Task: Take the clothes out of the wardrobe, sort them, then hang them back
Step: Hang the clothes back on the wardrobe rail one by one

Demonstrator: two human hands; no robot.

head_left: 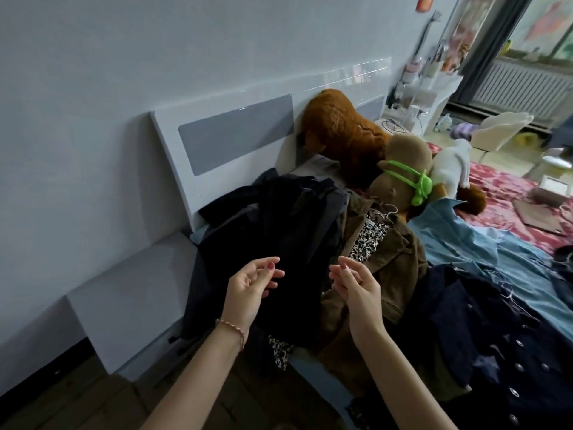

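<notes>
Both hands empty, fingers loosely curled: left hand [251,282], right hand [353,282], hovering over dark clothes [279,231]. Brown coat [387,259] just right, blue shirt [483,243] further right. Tip: lift one garment by shoulders/hanger, don't drag pile.

Dark navy garments [273,243] heaped at bed's head, olive-brown jacket [390,259] beside (leopard-print lining showing), light-blue shirt [465,243] spread flat

Light: dim, cool daylight came from the window [545,29] at upper right.
Glare: streaks lay on the headboard [235,131].
Edges: bent, slightly soft.
</notes>
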